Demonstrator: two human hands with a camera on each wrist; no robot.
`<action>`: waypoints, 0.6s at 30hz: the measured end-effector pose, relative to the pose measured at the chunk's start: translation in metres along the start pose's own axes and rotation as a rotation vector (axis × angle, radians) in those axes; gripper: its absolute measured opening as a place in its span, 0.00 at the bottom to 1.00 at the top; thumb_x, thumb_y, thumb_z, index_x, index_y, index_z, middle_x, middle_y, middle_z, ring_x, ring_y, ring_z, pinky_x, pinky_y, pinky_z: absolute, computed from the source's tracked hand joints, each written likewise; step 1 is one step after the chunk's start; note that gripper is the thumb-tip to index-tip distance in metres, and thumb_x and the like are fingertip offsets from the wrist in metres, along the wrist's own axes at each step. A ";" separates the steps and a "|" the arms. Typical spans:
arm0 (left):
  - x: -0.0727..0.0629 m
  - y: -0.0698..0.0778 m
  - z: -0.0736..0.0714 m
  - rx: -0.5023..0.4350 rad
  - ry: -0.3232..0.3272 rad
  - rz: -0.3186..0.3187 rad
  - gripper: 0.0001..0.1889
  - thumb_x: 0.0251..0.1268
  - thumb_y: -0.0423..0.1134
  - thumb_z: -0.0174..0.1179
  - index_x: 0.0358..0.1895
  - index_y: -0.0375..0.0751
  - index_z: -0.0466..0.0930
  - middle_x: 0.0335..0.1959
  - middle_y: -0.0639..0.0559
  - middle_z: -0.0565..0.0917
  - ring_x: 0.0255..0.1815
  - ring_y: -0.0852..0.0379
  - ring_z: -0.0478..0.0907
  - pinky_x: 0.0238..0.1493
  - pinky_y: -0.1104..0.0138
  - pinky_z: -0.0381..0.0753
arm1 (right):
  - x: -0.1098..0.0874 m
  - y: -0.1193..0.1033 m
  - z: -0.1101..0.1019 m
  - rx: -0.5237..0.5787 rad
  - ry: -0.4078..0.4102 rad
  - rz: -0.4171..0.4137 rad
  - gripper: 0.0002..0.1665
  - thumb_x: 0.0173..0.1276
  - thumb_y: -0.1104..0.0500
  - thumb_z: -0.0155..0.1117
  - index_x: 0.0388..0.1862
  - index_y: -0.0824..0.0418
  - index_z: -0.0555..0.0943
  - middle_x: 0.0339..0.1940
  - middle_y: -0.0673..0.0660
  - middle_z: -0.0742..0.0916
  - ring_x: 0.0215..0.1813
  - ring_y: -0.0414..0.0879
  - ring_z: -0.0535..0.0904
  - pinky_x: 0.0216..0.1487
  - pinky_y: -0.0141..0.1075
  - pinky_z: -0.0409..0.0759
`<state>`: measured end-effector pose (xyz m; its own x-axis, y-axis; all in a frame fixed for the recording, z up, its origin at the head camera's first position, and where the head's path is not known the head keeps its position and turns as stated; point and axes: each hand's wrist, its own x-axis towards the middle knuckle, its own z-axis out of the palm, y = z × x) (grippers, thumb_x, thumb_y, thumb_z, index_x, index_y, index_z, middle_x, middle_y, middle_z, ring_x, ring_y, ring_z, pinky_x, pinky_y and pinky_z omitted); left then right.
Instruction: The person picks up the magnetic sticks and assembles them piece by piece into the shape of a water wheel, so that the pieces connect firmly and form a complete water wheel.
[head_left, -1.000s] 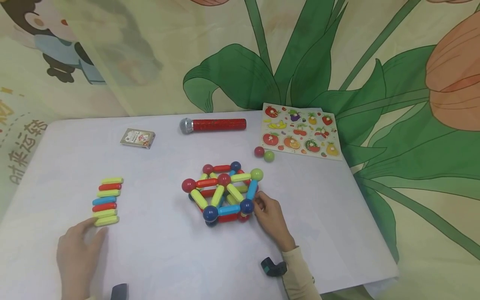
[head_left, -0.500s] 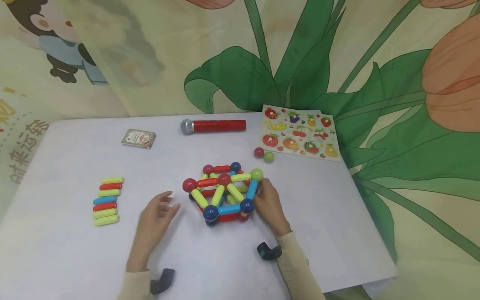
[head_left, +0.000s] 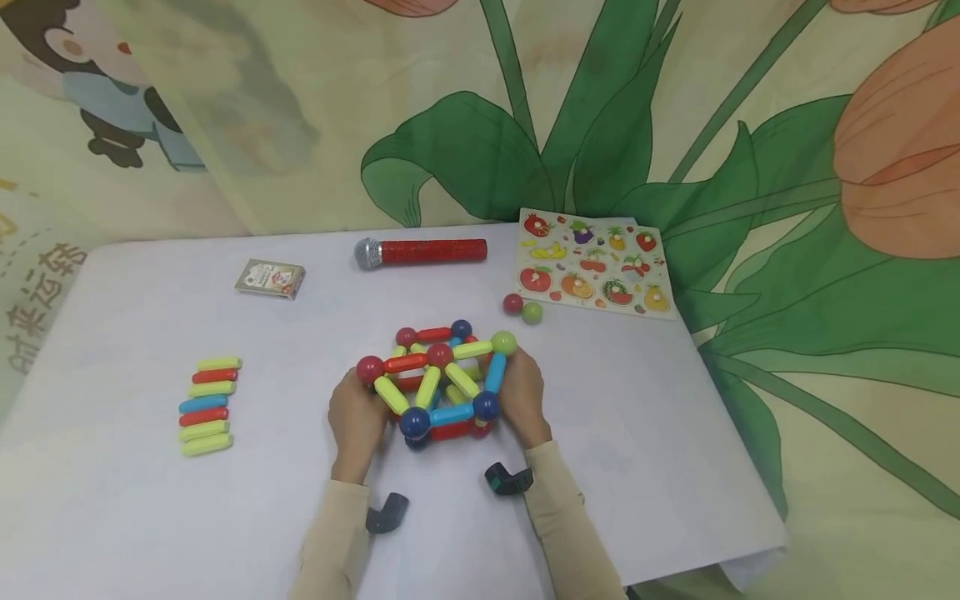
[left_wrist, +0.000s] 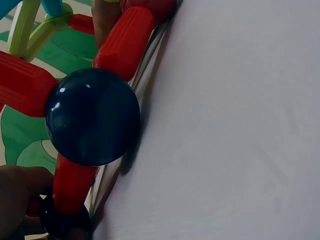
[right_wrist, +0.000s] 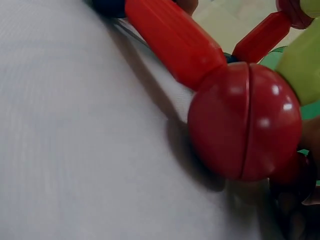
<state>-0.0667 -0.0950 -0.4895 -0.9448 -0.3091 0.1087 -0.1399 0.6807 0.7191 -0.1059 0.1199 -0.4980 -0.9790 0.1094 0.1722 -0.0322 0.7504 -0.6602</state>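
In the head view, a magnetic ball-and-rod model (head_left: pixel 452 415) in red, blue and yellow-green stands mid-table. My left hand (head_left: pixel 356 421) grips its left side, and my right hand (head_left: pixel 525 396) holds the right side; fingertips of both are partly hidden behind it. Up close in the left wrist view is a dark blue ball (left_wrist: pixel 92 117) joined to red rods, with the left fingers (left_wrist: pixel 20 192) around another dark ball at the lower left. A red ball (right_wrist: pixel 245 120) fills much of the right wrist view, and the right fingers show at its right edge.
Loose rods (head_left: pixel 205 403) lie in a column on the left. A card box (head_left: pixel 271 278), a red microphone (head_left: pixel 431 252) and a fruit picture board (head_left: pixel 596 265) lie along the back. Close to the board are a loose red ball (head_left: pixel 513 304) and a green ball (head_left: pixel 532 313).
My left hand has left the row of rods and come right to the model's left side. The right hand has slid a little farther back along the right side.
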 end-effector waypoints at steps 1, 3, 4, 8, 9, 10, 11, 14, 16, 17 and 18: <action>0.001 0.000 0.000 0.001 0.005 -0.004 0.12 0.58 0.36 0.64 0.38 0.27 0.78 0.25 0.39 0.78 0.27 0.45 0.76 0.31 0.57 0.74 | 0.001 -0.001 0.001 0.002 0.000 0.002 0.10 0.61 0.56 0.67 0.29 0.62 0.77 0.22 0.55 0.81 0.25 0.47 0.76 0.27 0.41 0.77; 0.003 0.000 -0.001 -0.001 0.005 -0.020 0.13 0.59 0.36 0.64 0.37 0.28 0.78 0.25 0.39 0.78 0.27 0.45 0.76 0.32 0.57 0.75 | 0.001 -0.002 0.002 0.010 0.006 0.011 0.10 0.62 0.56 0.67 0.30 0.62 0.78 0.22 0.56 0.81 0.26 0.48 0.77 0.28 0.43 0.78; 0.004 0.001 -0.002 0.001 0.005 -0.024 0.12 0.59 0.36 0.64 0.38 0.28 0.78 0.25 0.39 0.79 0.28 0.44 0.76 0.32 0.56 0.75 | 0.001 -0.002 0.002 0.017 0.011 0.012 0.10 0.62 0.56 0.67 0.30 0.62 0.78 0.23 0.56 0.82 0.27 0.49 0.78 0.29 0.43 0.79; 0.006 0.004 -0.005 -0.027 0.037 0.012 0.12 0.57 0.32 0.64 0.43 0.31 0.80 0.31 0.39 0.81 0.32 0.43 0.79 0.36 0.54 0.77 | 0.001 -0.005 0.002 0.079 0.060 -0.004 0.08 0.62 0.60 0.65 0.38 0.63 0.81 0.30 0.58 0.86 0.35 0.52 0.83 0.37 0.46 0.81; 0.007 0.005 -0.006 -0.031 0.054 0.039 0.12 0.57 0.31 0.64 0.45 0.32 0.80 0.33 0.39 0.81 0.34 0.43 0.79 0.37 0.53 0.78 | 0.002 -0.006 0.002 0.107 0.077 -0.016 0.09 0.62 0.61 0.64 0.40 0.63 0.82 0.33 0.58 0.87 0.38 0.52 0.83 0.40 0.46 0.81; 0.008 0.006 -0.007 -0.040 0.074 0.070 0.13 0.58 0.31 0.64 0.46 0.34 0.81 0.34 0.40 0.81 0.34 0.43 0.79 0.38 0.54 0.79 | 0.002 -0.007 0.002 0.138 0.094 -0.034 0.11 0.62 0.63 0.63 0.43 0.63 0.82 0.36 0.58 0.87 0.40 0.52 0.84 0.43 0.46 0.81; 0.009 0.007 -0.007 -0.050 0.096 0.100 0.13 0.59 0.32 0.64 0.47 0.35 0.81 0.35 0.41 0.81 0.35 0.44 0.80 0.38 0.54 0.79 | 0.003 -0.008 0.002 0.168 0.110 -0.055 0.12 0.63 0.63 0.62 0.46 0.62 0.82 0.38 0.57 0.87 0.43 0.51 0.84 0.45 0.45 0.81; 0.013 0.007 -0.008 -0.085 0.160 0.175 0.15 0.62 0.39 0.64 0.49 0.36 0.80 0.37 0.42 0.81 0.37 0.46 0.80 0.40 0.55 0.81 | 0.005 -0.013 0.002 0.249 0.156 -0.137 0.14 0.67 0.59 0.60 0.50 0.61 0.81 0.41 0.56 0.86 0.43 0.49 0.83 0.45 0.43 0.82; 0.016 0.008 -0.009 -0.115 0.199 0.206 0.16 0.63 0.42 0.63 0.49 0.36 0.79 0.38 0.42 0.81 0.38 0.46 0.81 0.41 0.55 0.82 | 0.005 -0.017 0.002 0.293 0.186 -0.191 0.15 0.69 0.56 0.59 0.51 0.61 0.80 0.40 0.56 0.85 0.42 0.48 0.82 0.44 0.42 0.82; 0.017 0.008 -0.009 -0.129 0.214 0.217 0.17 0.63 0.43 0.63 0.50 0.36 0.79 0.39 0.42 0.81 0.38 0.47 0.81 0.41 0.55 0.83 | 0.005 -0.018 0.002 0.307 0.196 -0.209 0.17 0.70 0.53 0.59 0.52 0.61 0.80 0.41 0.56 0.84 0.42 0.47 0.81 0.43 0.41 0.83; 0.018 0.008 -0.010 -0.142 0.225 0.226 0.18 0.63 0.44 0.62 0.50 0.36 0.79 0.39 0.42 0.80 0.39 0.47 0.81 0.41 0.56 0.83 | 0.005 -0.020 0.002 0.319 0.205 -0.224 0.18 0.70 0.51 0.59 0.52 0.61 0.79 0.41 0.55 0.83 0.42 0.46 0.81 0.43 0.40 0.83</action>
<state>-0.0820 -0.1014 -0.4747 -0.8561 -0.3105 0.4132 0.1231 0.6540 0.7464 -0.1108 0.1045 -0.4854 -0.8817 0.1183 0.4568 -0.3311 0.5347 -0.7775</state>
